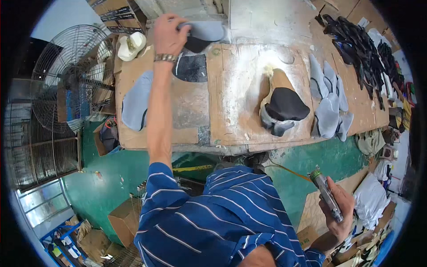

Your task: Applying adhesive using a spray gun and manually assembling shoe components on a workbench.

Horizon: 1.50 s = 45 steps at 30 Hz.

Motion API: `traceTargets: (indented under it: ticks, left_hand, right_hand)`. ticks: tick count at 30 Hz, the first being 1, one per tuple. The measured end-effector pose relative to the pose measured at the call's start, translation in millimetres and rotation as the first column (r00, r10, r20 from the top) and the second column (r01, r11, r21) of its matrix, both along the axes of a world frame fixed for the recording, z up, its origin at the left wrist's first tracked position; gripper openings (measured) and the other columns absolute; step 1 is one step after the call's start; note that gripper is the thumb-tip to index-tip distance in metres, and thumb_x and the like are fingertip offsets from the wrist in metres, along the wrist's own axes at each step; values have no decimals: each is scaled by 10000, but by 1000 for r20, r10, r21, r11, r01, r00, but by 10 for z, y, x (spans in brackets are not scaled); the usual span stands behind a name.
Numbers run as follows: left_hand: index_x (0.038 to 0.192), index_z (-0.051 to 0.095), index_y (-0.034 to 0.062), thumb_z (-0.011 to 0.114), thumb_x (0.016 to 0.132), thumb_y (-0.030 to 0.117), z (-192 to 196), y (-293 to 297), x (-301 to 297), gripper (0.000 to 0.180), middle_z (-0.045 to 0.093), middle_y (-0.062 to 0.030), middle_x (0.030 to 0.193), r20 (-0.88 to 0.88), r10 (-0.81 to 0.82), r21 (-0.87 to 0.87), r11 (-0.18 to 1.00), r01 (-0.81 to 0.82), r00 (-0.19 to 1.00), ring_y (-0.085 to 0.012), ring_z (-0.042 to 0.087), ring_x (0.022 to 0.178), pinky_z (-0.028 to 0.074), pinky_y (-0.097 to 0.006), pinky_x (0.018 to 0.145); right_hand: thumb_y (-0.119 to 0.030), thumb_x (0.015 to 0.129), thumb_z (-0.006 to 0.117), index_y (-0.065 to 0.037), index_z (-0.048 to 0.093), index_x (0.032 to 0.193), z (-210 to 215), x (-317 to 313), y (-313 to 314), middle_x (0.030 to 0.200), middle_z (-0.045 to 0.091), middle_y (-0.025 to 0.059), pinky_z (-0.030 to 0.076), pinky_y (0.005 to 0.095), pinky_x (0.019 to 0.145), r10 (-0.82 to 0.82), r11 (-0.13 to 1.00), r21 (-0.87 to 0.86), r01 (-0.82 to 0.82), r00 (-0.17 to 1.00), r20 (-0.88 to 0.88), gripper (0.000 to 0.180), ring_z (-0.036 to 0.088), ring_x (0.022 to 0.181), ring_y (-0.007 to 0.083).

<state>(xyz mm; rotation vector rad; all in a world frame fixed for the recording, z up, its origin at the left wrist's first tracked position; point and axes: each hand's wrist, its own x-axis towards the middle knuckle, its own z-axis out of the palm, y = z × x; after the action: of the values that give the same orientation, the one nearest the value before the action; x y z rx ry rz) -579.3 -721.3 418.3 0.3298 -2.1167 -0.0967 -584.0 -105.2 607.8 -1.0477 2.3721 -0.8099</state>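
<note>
Grey piece [205,30] pinched in left hand [168,33]; right hand [340,209] fisted round metal tool [327,199], probably glue gun.

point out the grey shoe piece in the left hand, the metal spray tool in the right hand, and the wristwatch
grey shoe piece [205,30], head view, its flat middle
metal spray tool [327,196], head view, its barrel
wristwatch [165,57], head view, its band

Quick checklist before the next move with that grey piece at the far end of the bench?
1. Left hand grips the grey piece: ok.
2. Right hand holds the spray tool off the bench: ok.
3. Tool nozzle aimed away from the body: cannot tell.
4. Bare cardboard free on the bench: ok.
5. Stack of grey pieces within reach: ok.
</note>
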Motion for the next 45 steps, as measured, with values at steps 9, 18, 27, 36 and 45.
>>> traceTargets:
  ticks: [9,18,27,36,45]
  left_hand:
    - [1216,722,184,780,830,213,-2143,-402,1210,391,645,-50,1111,569,359,-87,921,-380,740,-274,592,1098,456,-451,941]
    - [1465,500,7,670,847,-21,-2836,-282,1156,642,525,-205,1445,-141,574,835,507,-215,806,-341,523,1315,429,-484,1099]
    - [1364,597,12,593,1020,91,-3230,1811,2533,353,630,-106,1337,-372,558,928,194,318,742,-217,608,1203,514,-391,1024]
    - [1286,660,40,695,944,31,-2887,4245,4223,343,705,-53,1117,119,803,986,-166,28,584,-156,685,938,556,-284,709]
    - [1331,635,-5,687,990,108,-2403,4238,3968,363,709,-124,1200,154,802,971,-231,63,578,-239,718,1015,621,-362,839]
  right_hand:
    - [33,730,739,4,612,1393,-230,64,-575,987,696,185,510,361,799,-1,993,119,-10,996,92,676,676,852,312]
    - [11,777,751,-1,597,1398,-597,71,-1096,1065,685,230,521,399,826,51,986,150,-72,989,137,641,682,930,391]
    - [-59,859,758,11,258,1598,-2241,-99,-1875,1309,590,333,478,483,1013,174,984,31,-176,983,54,895,608,1174,482]
    - [-197,856,769,65,316,1511,-3988,-329,-2660,1417,495,306,470,522,1063,544,834,201,-513,824,-155,838,472,1320,479]
    - [-101,842,736,57,592,1309,-4121,80,-1992,1375,575,282,495,489,1044,590,807,-28,-590,807,-6,514,568,1234,470]
